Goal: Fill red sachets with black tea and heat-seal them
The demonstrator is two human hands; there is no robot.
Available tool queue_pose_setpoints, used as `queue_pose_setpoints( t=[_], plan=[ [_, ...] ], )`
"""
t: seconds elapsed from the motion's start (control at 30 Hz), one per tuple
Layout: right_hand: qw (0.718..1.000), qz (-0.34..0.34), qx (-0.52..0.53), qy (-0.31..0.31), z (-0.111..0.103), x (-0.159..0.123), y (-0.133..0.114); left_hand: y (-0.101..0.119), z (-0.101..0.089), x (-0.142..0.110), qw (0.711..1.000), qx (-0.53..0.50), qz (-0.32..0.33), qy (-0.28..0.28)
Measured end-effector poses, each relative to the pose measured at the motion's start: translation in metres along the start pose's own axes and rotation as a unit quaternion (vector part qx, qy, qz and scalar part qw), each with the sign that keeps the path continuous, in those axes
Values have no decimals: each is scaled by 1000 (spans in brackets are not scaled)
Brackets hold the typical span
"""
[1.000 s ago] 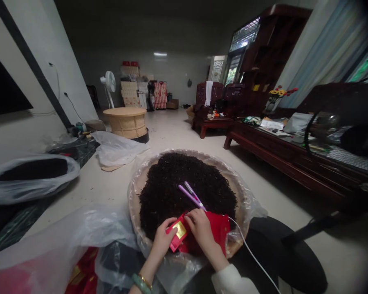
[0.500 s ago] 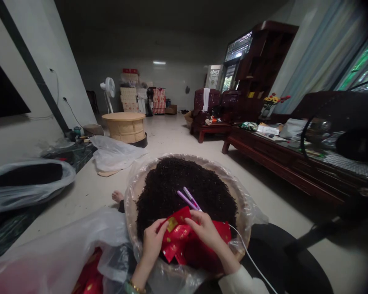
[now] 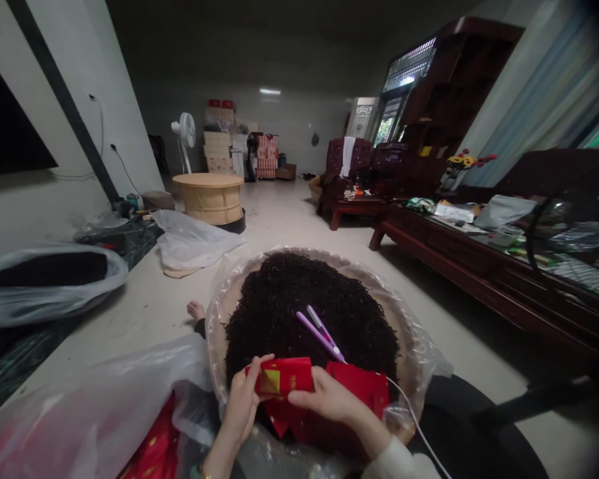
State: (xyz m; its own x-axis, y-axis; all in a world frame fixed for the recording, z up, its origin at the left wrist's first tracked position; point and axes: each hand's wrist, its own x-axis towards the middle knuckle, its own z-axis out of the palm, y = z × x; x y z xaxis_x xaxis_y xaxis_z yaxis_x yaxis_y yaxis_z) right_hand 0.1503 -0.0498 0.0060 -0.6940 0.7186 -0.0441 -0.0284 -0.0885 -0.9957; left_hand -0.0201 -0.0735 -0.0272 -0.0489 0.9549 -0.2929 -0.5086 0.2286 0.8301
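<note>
Between my left hand and my right hand is a small red packet with a gold label, gripped at both ends. My left fingers close on its left end; my right thumb and fingers pinch the right end. More red packets lie under and beside my right hand, at the near side of a round basket lined with clear plastic. A heap of dark, dry, tea-like leaves fills the basket. On the leaves rests a purple hair straightener, its jaws apart and its white cord running right.
At lower left a clear plastic bag holds more red packets. A bag of dark leaves sits farther left. A black stand base is at right, beside a long wooden table. Someone's bare foot shows left of the basket.
The red packet, tilted and loosely spread before, is now level and drawn straight between my hands. Both hands have moved slightly lower. The view has shifted a little.
</note>
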Motion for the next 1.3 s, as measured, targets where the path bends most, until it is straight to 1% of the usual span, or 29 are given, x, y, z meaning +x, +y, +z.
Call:
queue_pose_setpoints(
  t=[0.07,0.1,0.13,0.17,0.2,0.23,0.27,0.3,0.33,0.37,0.4,0.43,0.47,0.5,0.53,0.6,0.7,0.73,0.8,0.83,0.87,0.9,0.93,1.0,1.03,1.07,1.1,1.17,1.3],
  plan=[
    [999,16,-13,-34,-3,2,-1,1,-6,4,999,36,-7,-16],
    [999,27,-24,-36,-4,3,-1,1,-10,7,998,66,-4,-21],
    [998,43,-30,-31,-6,5,-1,1,-14,10,994,105,15,-16],
    [997,61,-30,-22,-8,7,-1,0,-18,13,986,157,57,2],
    [997,76,-27,-14,-9,9,-1,0,-21,15,967,222,123,29],
    [996,87,-24,-12,-11,12,-1,0,-24,16,930,298,207,55],
    [995,93,-25,-12,-12,16,-1,0,-25,17,875,379,294,71],
    [995,92,-30,-14,-12,20,-1,0,-26,16,805,458,372,68],
    [995,89,-36,-16,-12,24,-2,0,-26,15,734,528,424,42],
    [995,85,-39,-16,-11,29,-2,0,-24,15,676,585,448,13],
    [996,83,-37,-16,-10,35,-2,1,-23,15,633,622,461,-9],
    [996,81,-32,-14,-8,40,-2,1,-22,16,609,646,460,-20],
    [996,80,-26,-12,-6,46,-2,1,-21,19,602,656,455,-24],
    [997,78,-24,-9,-4,51,-2,1,-21,21,605,656,451,-21],
    [997,79,-24,-10,-2,56,-2,0,-23,25,616,649,446,-13],
    [996,85,-31,-24,-1,64,-4,-1,-28,32,646,625,438,5],
    [995,84,-29,-53,-11,73,-12,-2,-43,39,710,565,418,44],
    [996,76,-22,-49,-17,76,-16,-3,-48,41,735,540,405,63],
    [998,44,-37,1,-29,82,-21,-4,-60,44,784,486,368,116],
    [996,22,-75,43,-34,86,-22,-5,-65,46,805,459,347,143],
    [987,-1,-139,81,-37,91,-21,-6,-70,47,823,433,329,167],
    [969,-21,-222,102,-38,96,-18,-7,-73,49,838,409,313,183],
    [942,-36,-317,107,-37,101,-14,-8,-75,50,850,386,303,193],
    [867,-41,-493,60,-29,113,-3,-9,-77,51,868,349,290,202],
    [827,-35,-560,30,-23,119,3,-8,-76,52,875,332,286,205],
    [792,-29,-610,3,-17,124,8,-7,-75,51,881,318,281,210],
    [763,-23,-646,-18,-10,129,13,-5,-74,50,886,304,275,215],
    [725,-21,-686,-47,1,135,19,-1,-72,49,893,281,267,228],
    [682,-64,-724,-74,10,130,24,7,-74,48,893,263,268,249]
  ],
)
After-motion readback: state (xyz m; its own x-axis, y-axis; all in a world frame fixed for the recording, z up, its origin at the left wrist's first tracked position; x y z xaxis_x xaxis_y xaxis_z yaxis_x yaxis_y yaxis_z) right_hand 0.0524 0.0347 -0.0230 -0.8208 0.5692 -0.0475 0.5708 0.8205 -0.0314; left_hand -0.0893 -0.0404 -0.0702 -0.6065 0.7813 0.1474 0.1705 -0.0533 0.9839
